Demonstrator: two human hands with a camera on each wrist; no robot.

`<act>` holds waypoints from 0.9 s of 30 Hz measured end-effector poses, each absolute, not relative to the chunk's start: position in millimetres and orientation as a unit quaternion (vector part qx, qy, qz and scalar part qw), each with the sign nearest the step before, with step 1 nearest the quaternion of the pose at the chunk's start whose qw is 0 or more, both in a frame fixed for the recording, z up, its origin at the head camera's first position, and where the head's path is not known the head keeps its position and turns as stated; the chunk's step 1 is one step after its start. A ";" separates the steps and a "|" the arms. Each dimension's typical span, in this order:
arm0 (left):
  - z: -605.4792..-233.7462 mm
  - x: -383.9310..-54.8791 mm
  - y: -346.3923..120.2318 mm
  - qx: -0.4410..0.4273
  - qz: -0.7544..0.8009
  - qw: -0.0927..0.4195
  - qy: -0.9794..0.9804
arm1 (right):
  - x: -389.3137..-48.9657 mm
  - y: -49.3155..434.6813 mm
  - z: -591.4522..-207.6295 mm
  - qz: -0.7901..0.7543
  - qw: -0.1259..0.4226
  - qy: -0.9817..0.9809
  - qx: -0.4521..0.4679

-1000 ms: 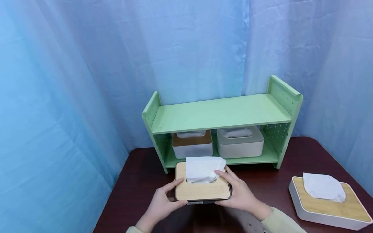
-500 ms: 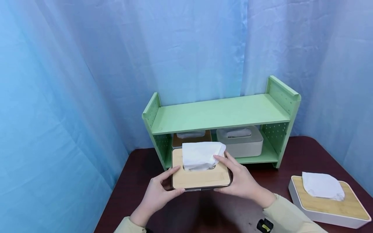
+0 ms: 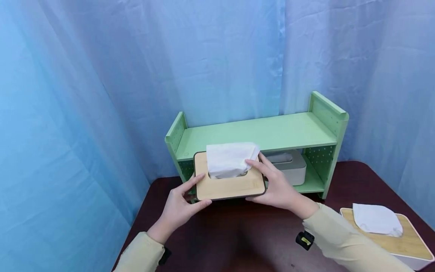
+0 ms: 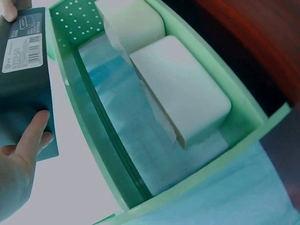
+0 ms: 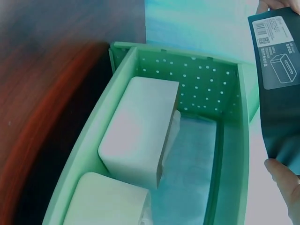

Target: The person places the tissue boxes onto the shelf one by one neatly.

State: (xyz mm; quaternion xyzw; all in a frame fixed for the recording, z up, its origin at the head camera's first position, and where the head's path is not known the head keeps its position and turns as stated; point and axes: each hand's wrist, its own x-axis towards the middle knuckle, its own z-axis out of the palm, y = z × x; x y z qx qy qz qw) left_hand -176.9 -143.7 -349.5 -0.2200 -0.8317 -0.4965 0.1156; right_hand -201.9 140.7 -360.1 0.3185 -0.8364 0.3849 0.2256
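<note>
Between both hands, up in front of the green shelf (image 3: 272, 132), is a tissue box (image 3: 227, 189) with a pale wooden lid and dark sides. A white tissue (image 3: 229, 158) sticks out of its slot. My left hand (image 3: 176, 207) grips the left end, fingers on the lid's edge and thumb at the front. The right hand (image 3: 276, 187) holds the right end, one fingertip at the tissue. In the left wrist view the dark side of the tissue box (image 4: 23, 84) shows a printed label. The same dark side of the tissue box (image 5: 279, 117) appears in the right wrist view.
On the shelf's lower level sit a grey-white tissue box (image 3: 293, 170) and a white one (image 5: 138, 126), hidden behind the held box in the head view. A larger wooden-topped tissue box (image 3: 387, 241) lies on the dark table (image 3: 258, 226) at right. Blue curtains (image 3: 136, 75) hang around.
Both hands have lifted the dark-sided tissue box up and slightly left. It now overlaps the shelf's top board in the head view and covers the white box below.
</note>
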 end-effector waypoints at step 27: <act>-349.1 -231.3 -138.5 -0.212 -0.516 0.076 -0.826 | -237.7 135.2 -361.2 0.457 0.186 -0.834 0.245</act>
